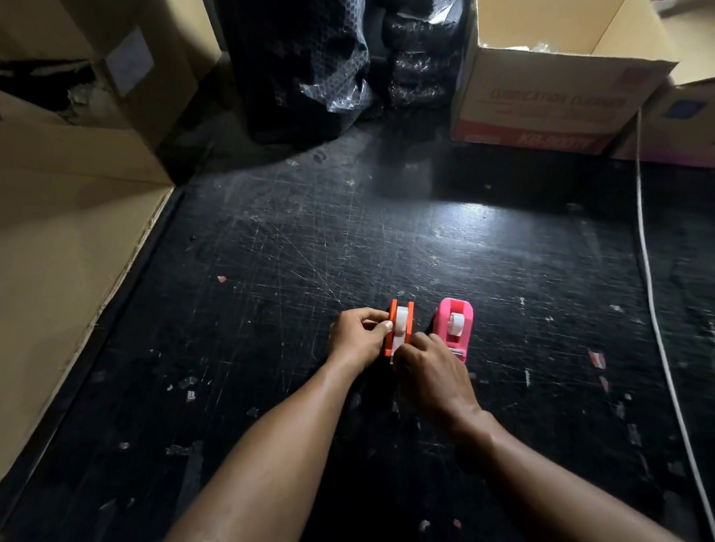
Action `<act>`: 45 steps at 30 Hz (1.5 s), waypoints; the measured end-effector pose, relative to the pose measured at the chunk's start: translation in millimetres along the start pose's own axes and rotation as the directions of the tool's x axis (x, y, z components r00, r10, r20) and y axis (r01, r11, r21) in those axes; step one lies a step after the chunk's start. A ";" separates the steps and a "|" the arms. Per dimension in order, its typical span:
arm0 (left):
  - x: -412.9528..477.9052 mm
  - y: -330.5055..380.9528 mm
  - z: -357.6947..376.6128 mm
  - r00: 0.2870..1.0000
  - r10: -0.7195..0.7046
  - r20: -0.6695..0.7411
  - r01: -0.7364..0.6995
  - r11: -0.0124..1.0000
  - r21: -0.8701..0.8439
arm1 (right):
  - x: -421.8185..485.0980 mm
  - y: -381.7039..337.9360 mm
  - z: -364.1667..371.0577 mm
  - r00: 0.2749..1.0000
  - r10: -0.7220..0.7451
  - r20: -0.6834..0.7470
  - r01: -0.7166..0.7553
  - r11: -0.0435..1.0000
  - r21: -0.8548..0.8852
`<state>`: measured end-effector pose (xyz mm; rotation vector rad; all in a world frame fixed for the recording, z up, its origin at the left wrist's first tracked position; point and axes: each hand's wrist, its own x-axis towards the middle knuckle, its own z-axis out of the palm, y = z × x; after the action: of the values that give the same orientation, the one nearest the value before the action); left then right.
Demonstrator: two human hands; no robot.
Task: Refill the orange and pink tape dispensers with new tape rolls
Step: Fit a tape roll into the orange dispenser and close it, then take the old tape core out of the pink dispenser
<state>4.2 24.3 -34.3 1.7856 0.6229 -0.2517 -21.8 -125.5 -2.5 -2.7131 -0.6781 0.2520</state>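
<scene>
An orange tape dispenser (394, 315) stands on the black scratched mat (349, 245) with a white tape roll (401, 322) inside it. My left hand (357, 334) grips its left side, thumb against the roll. My right hand (431, 371) pinches at the dispenser's near end, where the tape strip comes down; its fingertips hide that end. Just to the right stands the pink tape dispenser (453, 326), untouched, with a white roll (455, 324) seated in it and its metal cutter facing me.
Cardboard boxes (55, 207) line the left side. Black bubble-wrapped bundles (303, 55) stand at the back. An open printed carton (545, 97) sits back right. A white cable (656, 334) runs down the right. Small tape scraps (596, 358) litter the mat.
</scene>
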 end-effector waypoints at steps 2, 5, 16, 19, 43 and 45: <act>-3.8 3.8 -0.3 1.000 0.002 -0.019 -0.001 1.000 0.019 | -3.8 -1.5 4.0 0.999 0.033 -0.001 -0.033 0.999 -0.018; -6.3 5.7 -0.7 0.999 -0.002 -0.035 0.003 0.999 0.037 | -3.9 -2.3 6.5 0.998 0.059 -0.019 -0.059 0.998 -0.026; -3.2 6.0 -8.0 1.000 -0.021 0.018 0.020 0.998 0.065 | -17.0 32.3 -14.5 0.979 0.158 -0.126 -0.136 0.976 0.169; -8.2 17.4 -9.4 0.991 0.111 -0.079 -0.091 0.971 0.220 | -18.6 58.6 -28.4 0.925 0.336 -0.177 -0.292 0.927 0.236; -32.2 61.6 47.5 0.842 0.477 0.250 -0.528 0.637 0.561 | 19.0 81.3 -62.7 0.971 0.229 -0.065 -0.205 0.943 0.262; -40.3 68.0 48.9 0.865 0.459 0.206 -0.500 0.748 0.437 | 10.3 78.3 -69.9 0.970 0.217 -0.111 -0.182 0.946 0.267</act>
<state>13.7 -45.9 25.9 2.3334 0.0041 -0.1267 37.7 -204.8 33.4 -2.5209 -0.3057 0.1812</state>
